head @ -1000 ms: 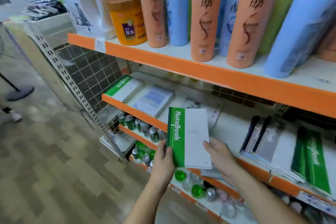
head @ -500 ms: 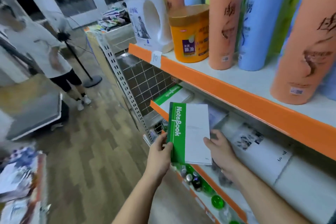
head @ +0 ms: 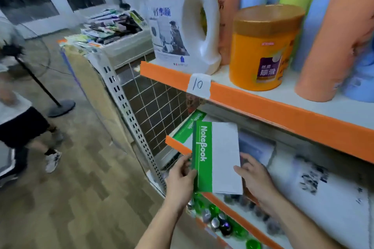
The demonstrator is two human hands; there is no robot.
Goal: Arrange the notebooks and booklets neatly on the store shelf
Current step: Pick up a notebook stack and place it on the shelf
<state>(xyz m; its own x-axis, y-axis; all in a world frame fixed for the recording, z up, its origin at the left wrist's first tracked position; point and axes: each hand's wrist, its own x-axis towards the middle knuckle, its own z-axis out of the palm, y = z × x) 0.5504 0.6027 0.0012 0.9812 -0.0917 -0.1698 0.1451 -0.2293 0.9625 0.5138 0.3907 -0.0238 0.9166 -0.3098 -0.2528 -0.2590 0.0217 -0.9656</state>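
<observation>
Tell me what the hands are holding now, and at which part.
A green-and-white notebook: the left hand grips its green spine edge, the right hand its white edge.

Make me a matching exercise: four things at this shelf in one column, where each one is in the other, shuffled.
1. green NoteBook
2. white detergent jug
3. orange tub
4. paper tag marked 10

A. stuck on the orange shelf edge
B. gripped by the left hand and the right hand
C. left end of the upper shelf
D. just right of the jug

Pairs: 1-B, 2-C, 3-D, 4-A.
</observation>
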